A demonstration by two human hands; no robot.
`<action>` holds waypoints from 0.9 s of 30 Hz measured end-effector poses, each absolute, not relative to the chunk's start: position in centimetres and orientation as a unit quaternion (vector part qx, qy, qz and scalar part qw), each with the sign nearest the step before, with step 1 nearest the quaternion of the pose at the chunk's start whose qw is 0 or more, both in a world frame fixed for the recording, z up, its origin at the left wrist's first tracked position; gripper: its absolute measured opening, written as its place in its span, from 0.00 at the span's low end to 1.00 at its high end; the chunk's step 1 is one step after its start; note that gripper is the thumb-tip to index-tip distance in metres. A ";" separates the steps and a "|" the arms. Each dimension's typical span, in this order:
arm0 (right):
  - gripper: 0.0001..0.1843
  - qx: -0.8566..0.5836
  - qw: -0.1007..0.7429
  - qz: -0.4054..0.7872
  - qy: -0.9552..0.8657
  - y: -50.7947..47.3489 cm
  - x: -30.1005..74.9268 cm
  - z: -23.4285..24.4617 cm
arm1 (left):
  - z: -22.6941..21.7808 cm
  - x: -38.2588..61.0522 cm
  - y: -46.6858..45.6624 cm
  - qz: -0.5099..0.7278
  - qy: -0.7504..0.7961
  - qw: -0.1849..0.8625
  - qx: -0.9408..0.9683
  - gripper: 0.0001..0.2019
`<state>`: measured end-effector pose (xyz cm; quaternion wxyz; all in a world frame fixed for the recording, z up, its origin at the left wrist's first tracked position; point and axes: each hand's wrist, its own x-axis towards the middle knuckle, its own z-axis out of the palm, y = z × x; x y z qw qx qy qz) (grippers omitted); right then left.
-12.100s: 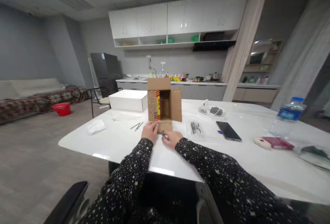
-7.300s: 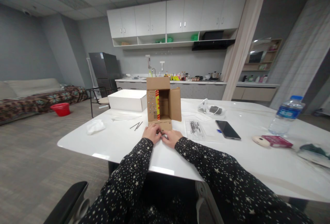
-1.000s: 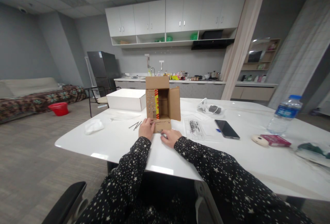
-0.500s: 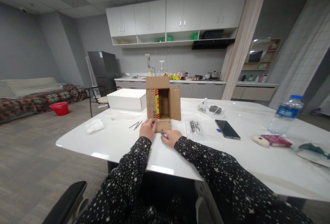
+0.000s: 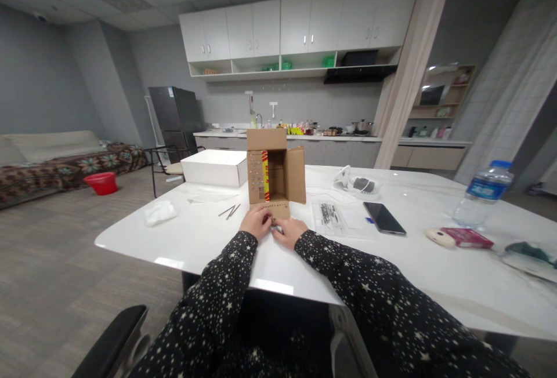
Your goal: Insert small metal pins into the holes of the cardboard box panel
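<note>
Cardboard box, one, is stood on the tabletop; its lower flap is touched by left hand and right hand, fingers curled, grip indiscernible.

Brown cardboard box, red-yellow strip; black star-dotted sleeves; white table; blue-capped bottle.

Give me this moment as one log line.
box: open toward person | left hand: touching lower flap | right hand: beside it, on table | grip: unclear

Kitchenette lounge: cabinets, fridge, sofa
</note>
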<state>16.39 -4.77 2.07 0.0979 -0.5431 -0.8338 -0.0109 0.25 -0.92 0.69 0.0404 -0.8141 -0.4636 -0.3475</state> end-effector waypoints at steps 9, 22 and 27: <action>0.21 -0.542 0.095 -0.012 -0.835 -4.8 16.4 2.2 | 0.4 0.3 -1.0 -0.319 -0.447 0.035 -0.835 0.04; 0.22 -0.539 0.098 -0.015 -0.837 -4.6 16.5 1.9 | -0.2 0.1 -0.7 -0.318 -0.437 0.045 -0.840 0.11; 0.22 -0.535 0.096 -0.014 -0.839 -4.4 16.5 1.7 | -0.2 0.1 -0.5 -0.317 -0.432 0.047 -0.843 0.10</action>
